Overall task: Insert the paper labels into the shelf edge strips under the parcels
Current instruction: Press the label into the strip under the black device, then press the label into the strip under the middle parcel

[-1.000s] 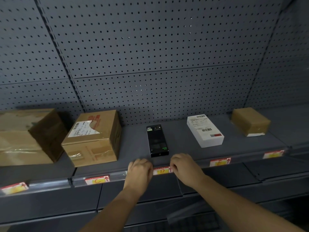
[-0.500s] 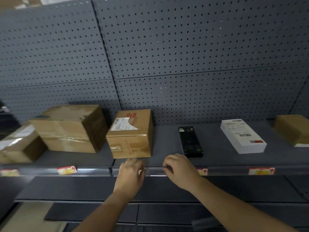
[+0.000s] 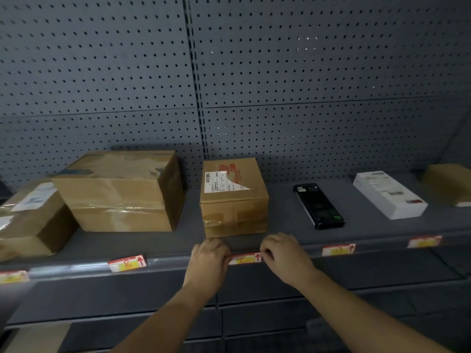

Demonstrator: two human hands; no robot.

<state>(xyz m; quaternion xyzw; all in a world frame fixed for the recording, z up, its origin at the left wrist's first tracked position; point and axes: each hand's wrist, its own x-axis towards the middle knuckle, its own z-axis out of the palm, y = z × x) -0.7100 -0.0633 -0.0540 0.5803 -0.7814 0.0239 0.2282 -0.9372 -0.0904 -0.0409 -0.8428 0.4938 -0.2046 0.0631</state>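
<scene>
A red, white and yellow paper label (image 3: pixel 245 258) sits in the grey shelf edge strip (image 3: pixel 168 262) right under a small cardboard parcel (image 3: pixel 233 197). My left hand (image 3: pixel 207 261) pinches the label's left end and my right hand (image 3: pixel 284 256) pinches its right end, fingers curled onto the strip. Other labels sit in the strip: one (image 3: pixel 127 263) under the large cardboard parcel (image 3: pixel 122 191), one (image 3: pixel 338 249) under the black box (image 3: pixel 318 206), one (image 3: pixel 424 242) under the white box (image 3: pixel 388 194), and one (image 3: pixel 14 276) at the far left.
A taped parcel (image 3: pixel 30 220) stands at the far left and a brown parcel (image 3: pixel 451 184) at the right edge. A grey pegboard wall (image 3: pixel 280 85) backs the shelf. Lower grey shelves (image 3: pixel 254 314) lie beneath my arms.
The view has swung left along the shelf. Both hands moved left from under the black box to the label under the small cardboard parcel and now hold its ends.
</scene>
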